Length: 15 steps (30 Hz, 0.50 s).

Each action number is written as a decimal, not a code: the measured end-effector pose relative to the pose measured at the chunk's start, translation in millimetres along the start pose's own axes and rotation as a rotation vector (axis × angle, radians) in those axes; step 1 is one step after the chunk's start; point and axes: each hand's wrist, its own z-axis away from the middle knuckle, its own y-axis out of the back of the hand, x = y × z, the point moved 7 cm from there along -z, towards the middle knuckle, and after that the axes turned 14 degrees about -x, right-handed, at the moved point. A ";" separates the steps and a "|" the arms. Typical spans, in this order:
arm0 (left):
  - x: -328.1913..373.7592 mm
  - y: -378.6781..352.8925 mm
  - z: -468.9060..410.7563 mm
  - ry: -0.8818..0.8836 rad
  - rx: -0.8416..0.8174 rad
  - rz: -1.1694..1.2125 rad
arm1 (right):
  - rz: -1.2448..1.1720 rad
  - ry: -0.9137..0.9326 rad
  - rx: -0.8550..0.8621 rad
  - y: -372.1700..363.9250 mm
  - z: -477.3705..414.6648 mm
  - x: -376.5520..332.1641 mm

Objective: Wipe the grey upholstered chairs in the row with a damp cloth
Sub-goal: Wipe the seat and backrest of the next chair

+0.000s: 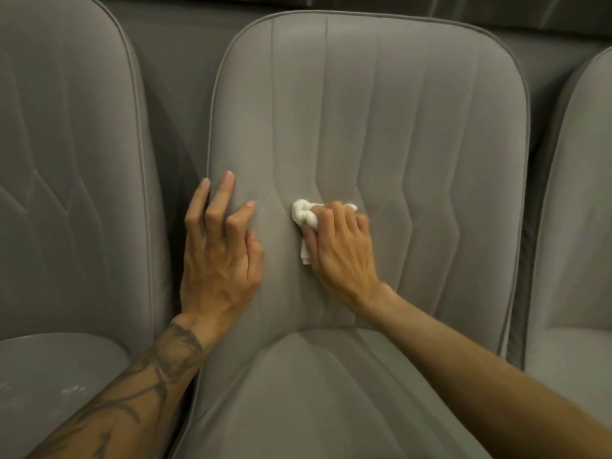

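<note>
Grey chairs (66, 160) line up; the right grip (341, 250) holds the cloth (303, 215) low on the middle chair (397, 111), most fabric above it.

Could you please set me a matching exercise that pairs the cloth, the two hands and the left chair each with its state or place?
Things:
1. cloth
2. left hand
3. right hand
4. left chair

States or places:
A. rests on the left edge of the middle backrest, fingers spread, holding nothing
B. white and bunched up
C. grips the cloth against the middle backrest
D. has pale specks on its seat

Pairs: 1-B, 2-A, 3-C, 4-D
</note>
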 end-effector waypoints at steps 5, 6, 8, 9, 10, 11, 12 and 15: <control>1.3 4.0 -1.6 -0.006 0.016 0.052 | -0.040 -0.190 0.220 35.0 -78.0 12.7; 1.5 4.6 -1.1 -0.004 0.020 0.065 | -0.076 -0.253 0.255 37.1 -84.7 10.0; 0.3 6.3 -0.5 0.000 0.039 0.094 | -0.147 -0.254 0.251 23.2 -71.8 -12.9; -1.8 6.9 -0.6 0.007 0.050 0.112 | -0.176 -0.197 0.210 10.5 -54.5 -30.3; -4.0 7.5 -0.9 0.016 0.060 0.132 | -0.201 -0.119 0.158 -1.8 -34.3 -46.9; -5.3 8.0 -0.7 0.025 0.065 0.148 | -0.236 -0.045 0.102 -12.8 -14.8 -58.7; -5.5 8.4 -0.9 0.030 0.067 0.157 | -0.270 0.008 0.052 -21.5 0.5 -64.0; -3.2 8.7 -0.9 0.028 0.059 0.153 | -0.234 0.110 0.016 -18.8 3.6 -57.9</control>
